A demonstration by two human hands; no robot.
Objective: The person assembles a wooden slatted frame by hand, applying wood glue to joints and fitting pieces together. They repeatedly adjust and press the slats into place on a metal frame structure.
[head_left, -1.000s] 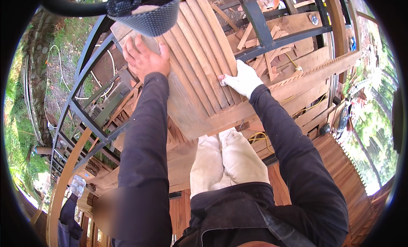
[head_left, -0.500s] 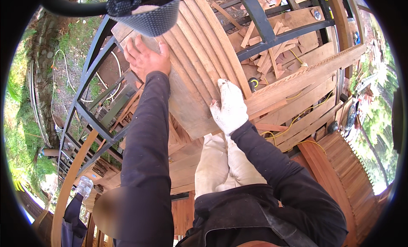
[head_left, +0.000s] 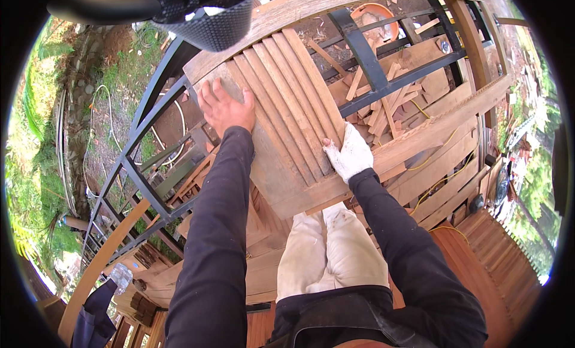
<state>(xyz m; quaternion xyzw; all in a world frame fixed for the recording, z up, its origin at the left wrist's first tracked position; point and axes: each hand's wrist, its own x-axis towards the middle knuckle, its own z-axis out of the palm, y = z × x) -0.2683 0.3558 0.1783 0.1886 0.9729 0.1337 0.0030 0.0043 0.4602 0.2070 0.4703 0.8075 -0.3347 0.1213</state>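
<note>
One black metal frame (head_left: 144, 187) curves along the left, so that side is the one to mind for gaps. Just right of it, the bare left hand (head_left: 230, 111) is spread wide over the upper left edge of a wide board (head_left: 269, 168), palm down, grasping nothing; even pressure through the palm should steady the board better than a fingertip push. Next comes the row of narrow slats (head_left: 287, 96), side by side between the two hands, upper ends by a curved rail (head_left: 335, 6): best kept parallel, their dark dividing lines alike throughout. At the row's right edge, the white-gloved right hand (head_left: 352, 153) sets its thumb on top near the lower ends; whether its fingers curl underneath, I cannot tell. Light inward pressure there would probably serve, without lifting that edge. Farther right, loose scrap strips (head_left: 386, 105) should stay clear of the slats.
</note>
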